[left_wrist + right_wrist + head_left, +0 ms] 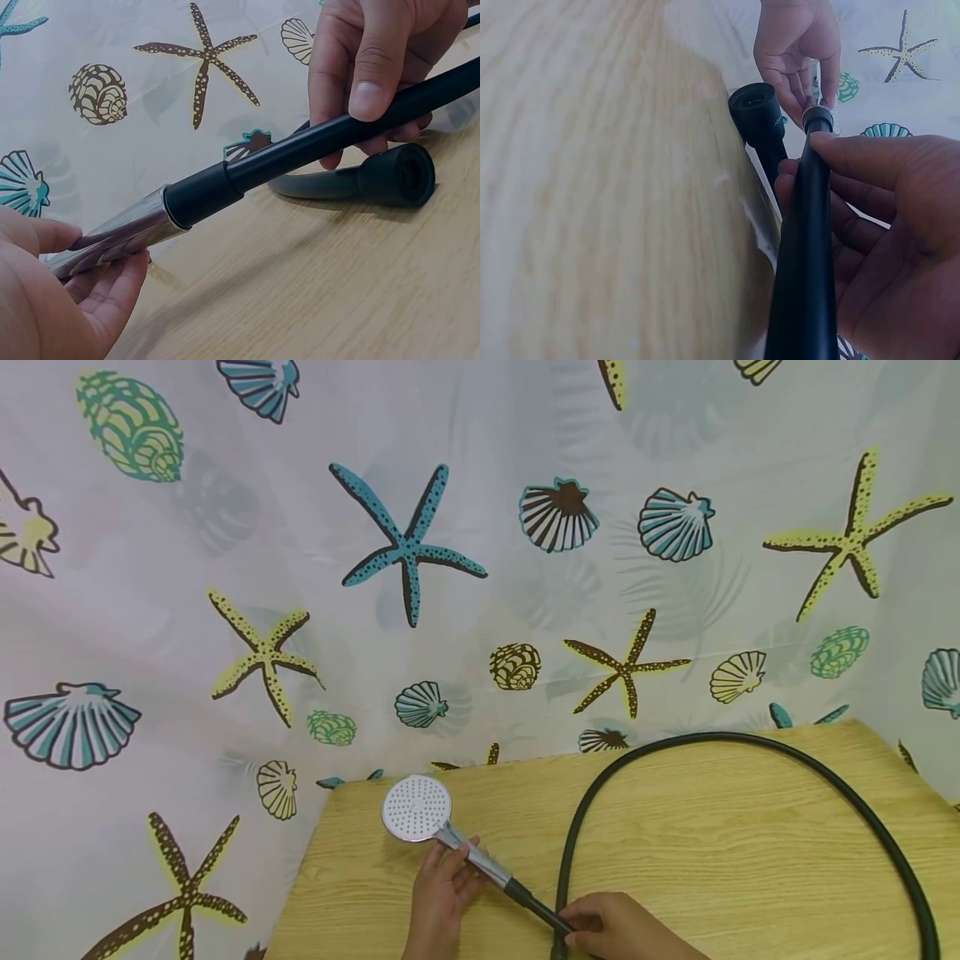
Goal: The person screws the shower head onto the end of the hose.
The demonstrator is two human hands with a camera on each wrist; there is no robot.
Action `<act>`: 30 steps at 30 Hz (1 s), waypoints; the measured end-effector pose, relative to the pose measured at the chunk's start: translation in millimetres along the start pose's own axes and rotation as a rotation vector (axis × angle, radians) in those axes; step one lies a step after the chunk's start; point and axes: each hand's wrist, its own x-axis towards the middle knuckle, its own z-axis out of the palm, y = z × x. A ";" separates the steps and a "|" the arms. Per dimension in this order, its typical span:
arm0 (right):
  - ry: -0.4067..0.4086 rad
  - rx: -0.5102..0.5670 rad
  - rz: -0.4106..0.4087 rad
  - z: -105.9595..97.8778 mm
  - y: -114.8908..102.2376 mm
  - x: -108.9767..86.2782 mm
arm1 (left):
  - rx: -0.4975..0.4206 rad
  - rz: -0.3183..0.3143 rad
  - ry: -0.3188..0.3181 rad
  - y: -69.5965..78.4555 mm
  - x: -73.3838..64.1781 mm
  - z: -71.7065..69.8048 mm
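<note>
A chrome shower head with a round, dotted face is held above the table by my left hand, whose fingers grip its handle. A black hose joins the handle's lower end through a black connector. My right hand pinches this hose a short way below the connector, thumb on top and fingers beneath. The hose's other end, a wider black fitting with a round opening, lies on the table just beyond my right hand; the right wrist view shows that end fitting too.
The wooden table spreads under both hands. Across its right half the black hose curves in a large loop. A white curtain printed with starfish and shells hangs behind the table and along both sides.
</note>
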 end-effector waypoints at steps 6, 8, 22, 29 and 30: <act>0.000 0.001 -0.019 0.9 1.2 -0.9 | 0.007 -0.024 0.000 -2.0 0.0 -2.6; -0.001 0.001 -0.026 1.2 1.5 -1.1 | 0.015 -0.031 0.001 -2.5 -0.2 -3.1; -0.001 0.006 -0.034 0.2 2.9 -1.0 | 0.010 -0.035 -0.022 -4.6 1.3 -6.0; 0.001 0.009 -0.042 0.2 3.0 -1.1 | -0.006 -0.033 -0.009 -6.0 1.3 -5.9; 0.002 0.010 -0.044 0.2 3.1 -1.1 | -0.006 -0.033 -0.007 -6.3 1.4 -6.2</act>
